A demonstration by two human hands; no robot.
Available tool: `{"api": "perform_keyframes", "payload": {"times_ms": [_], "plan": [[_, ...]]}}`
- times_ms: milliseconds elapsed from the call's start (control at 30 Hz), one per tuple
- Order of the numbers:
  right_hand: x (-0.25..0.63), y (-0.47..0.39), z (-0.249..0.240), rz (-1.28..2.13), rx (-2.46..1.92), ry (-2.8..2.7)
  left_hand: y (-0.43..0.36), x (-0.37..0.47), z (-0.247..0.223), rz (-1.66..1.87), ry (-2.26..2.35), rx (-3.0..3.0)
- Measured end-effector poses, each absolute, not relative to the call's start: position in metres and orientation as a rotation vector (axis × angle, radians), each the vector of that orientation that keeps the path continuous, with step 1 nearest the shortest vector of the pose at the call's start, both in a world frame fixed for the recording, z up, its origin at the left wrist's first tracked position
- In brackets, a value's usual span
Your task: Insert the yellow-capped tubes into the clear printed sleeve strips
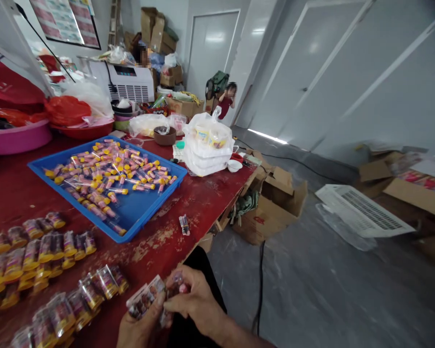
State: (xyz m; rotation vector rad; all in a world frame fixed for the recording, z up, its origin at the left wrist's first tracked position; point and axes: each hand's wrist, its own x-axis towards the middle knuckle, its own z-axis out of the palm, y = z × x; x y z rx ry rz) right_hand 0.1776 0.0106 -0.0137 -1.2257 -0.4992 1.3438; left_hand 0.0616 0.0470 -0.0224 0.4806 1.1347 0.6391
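Note:
My left hand is closed round a small stack of printed slips, just past the table's front edge and above my lap. Against it, my right hand pinches a small clear piece with pink in it; the fingers partly hide it, so its kind is unclear. One small printed packet lies on the red table beyond my hands. To the left, rows of clear tubes with yellow caps lie side by side. A blue tray holds many more yellow-capped tubes with pink contents, loosely heaped.
A white plastic bag of packed tubs and a small white bowl stand at the table's far right. Basins with red bags are at the back left. An open cardboard box, a cable and a white grille lie on the floor. Two people are farther back.

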Motion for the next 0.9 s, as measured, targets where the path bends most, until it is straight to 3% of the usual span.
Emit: {"api": "perform_keyframes", "payload": {"times_ms": [167, 533, 900], "plan": [[0.181, 0.002, -0.019, 1.203, -1.255, -0.479, 0.042, 0.068, 0.002, 0.687, 0.933, 0.539], [0.197, -0.045, -0.033, 1.177, -1.317, -0.975, 0.037, 0.047, -0.021, 0.784, 0.978, 0.537], [0.182, -0.045, -0.013, 0.577, -1.409, -1.486, 0.036, 0.042, -0.023, 0.826, 0.987, 0.447]]}}
